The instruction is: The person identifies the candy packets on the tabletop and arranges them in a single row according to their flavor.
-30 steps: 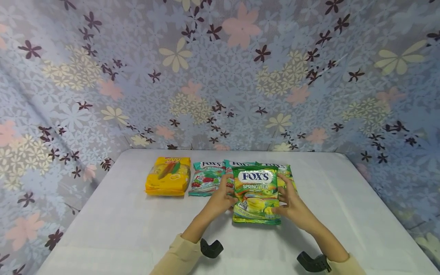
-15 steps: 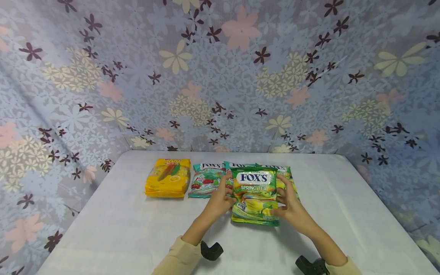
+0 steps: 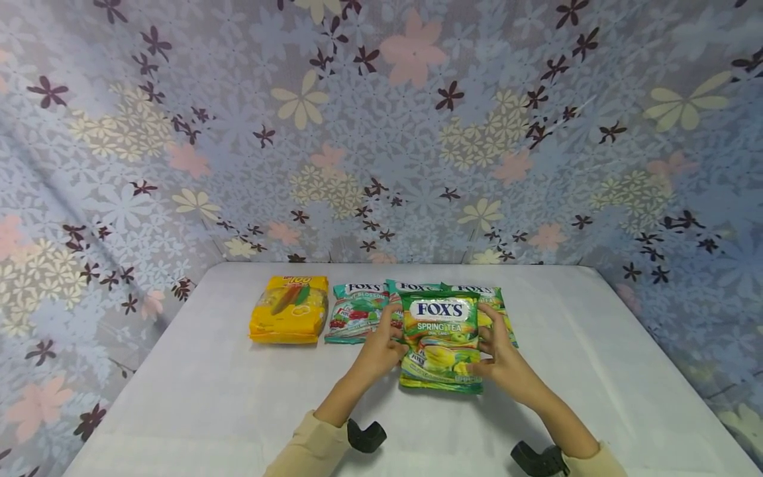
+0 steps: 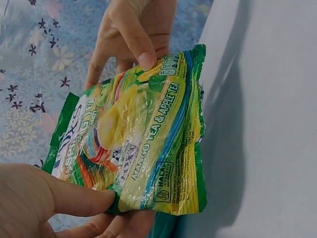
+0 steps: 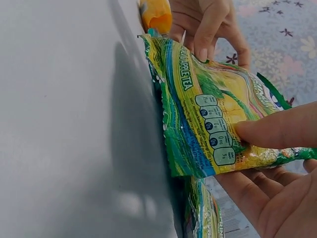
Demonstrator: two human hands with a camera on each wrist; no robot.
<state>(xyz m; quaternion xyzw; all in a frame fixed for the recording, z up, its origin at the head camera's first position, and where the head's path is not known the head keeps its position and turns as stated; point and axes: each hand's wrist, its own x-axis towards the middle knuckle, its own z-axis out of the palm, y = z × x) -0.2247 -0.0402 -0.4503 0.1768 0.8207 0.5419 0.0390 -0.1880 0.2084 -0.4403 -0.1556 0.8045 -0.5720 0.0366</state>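
A green and yellow Fox's Spring Tea candy bag (image 3: pixel 440 344) is held between both hands, its front turned toward me. My left hand (image 3: pixel 381 344) grips its left edge, thumb in front and fingers behind, as the left wrist view shows with the bag (image 4: pixel 133 134). On the right edge my right hand (image 3: pixel 503 358) pinches the bag the same way; the right wrist view has that thumb pressed on the bag's (image 5: pixel 213 114) front. A shadow under the bag falls on the white table. Behind it, partly covered, lies another green and yellow Fox's bag (image 3: pixel 497 311).
Left of the held bag lie two teal Fox's candy bags (image 3: pixel 357 315), the second (image 3: pixel 411 286) mostly hidden. Farther left is a yellow candy bag (image 3: pixel 290 311). The white table (image 3: pixel 208 391) ends at a floral cloth (image 3: pixel 381 132) behind.
The held candy bag and both hands stay almost where they were, with only a very slight shift left and down in the view. The grip looks the same.
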